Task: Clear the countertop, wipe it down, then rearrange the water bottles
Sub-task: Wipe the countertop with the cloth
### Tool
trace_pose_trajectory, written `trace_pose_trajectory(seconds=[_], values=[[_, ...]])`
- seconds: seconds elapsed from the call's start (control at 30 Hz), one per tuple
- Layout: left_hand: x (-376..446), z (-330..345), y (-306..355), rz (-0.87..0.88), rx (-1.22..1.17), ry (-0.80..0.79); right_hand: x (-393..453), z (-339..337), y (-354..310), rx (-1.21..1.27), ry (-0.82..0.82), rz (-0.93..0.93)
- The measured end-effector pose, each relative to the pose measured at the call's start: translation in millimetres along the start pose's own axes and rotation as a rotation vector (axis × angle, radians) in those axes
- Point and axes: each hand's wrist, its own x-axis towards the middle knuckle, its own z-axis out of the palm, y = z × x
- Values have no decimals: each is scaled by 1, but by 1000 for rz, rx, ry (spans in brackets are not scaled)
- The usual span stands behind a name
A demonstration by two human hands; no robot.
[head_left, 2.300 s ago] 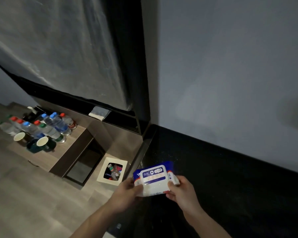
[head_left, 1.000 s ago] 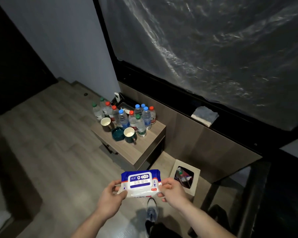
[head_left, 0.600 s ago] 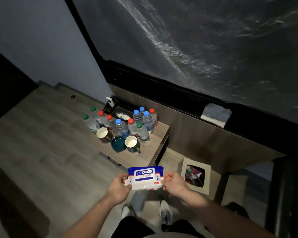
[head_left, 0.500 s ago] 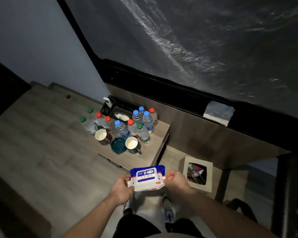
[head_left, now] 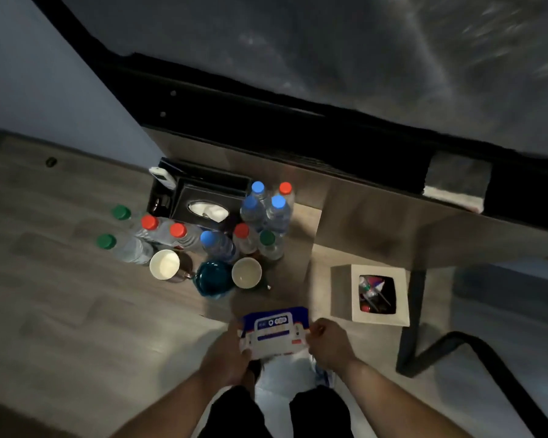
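Observation:
A blue-and-white pack of wet wipes (head_left: 274,331) is held flat between both hands just in front of the low wooden countertop (head_left: 293,273). My left hand (head_left: 227,355) grips its left end and my right hand (head_left: 331,343) grips its right end. On the countertop stand several water bottles (head_left: 250,216) with blue, red and green caps, two pale cups (head_left: 164,265) (head_left: 246,273) and a teal bowl (head_left: 212,278). A black tissue box (head_left: 208,200) sits behind them against the wall panel.
A small square bin (head_left: 377,295) holding rubbish stands on the floor to the right of the countertop. A black chair frame (head_left: 424,349) runs along the lower right. A folded grey cloth (head_left: 456,184) lies on the dark ledge above. Wooden floor spreads to the left.
The view has swung left from the black counter and tilted down onto the low countertop, which now looks closer. Both hands have kept hold of the wet wipes pack throughout.

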Motion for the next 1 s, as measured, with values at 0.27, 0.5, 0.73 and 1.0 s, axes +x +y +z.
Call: trace_pose_trajectory(seconds=[0.27,0.5,0.73,1.0], values=[[66,-11,-17,-57,95,-54,74,53,0,120,52,188],[88,-16,-26,-50,-11,-192,98,74,3,246,82,237],[79,-39,-15,8,136,-219,61,67,-26,178,43,122],[3,-94,14,320,209,-185,-76,17,-67,237,84,-29]])
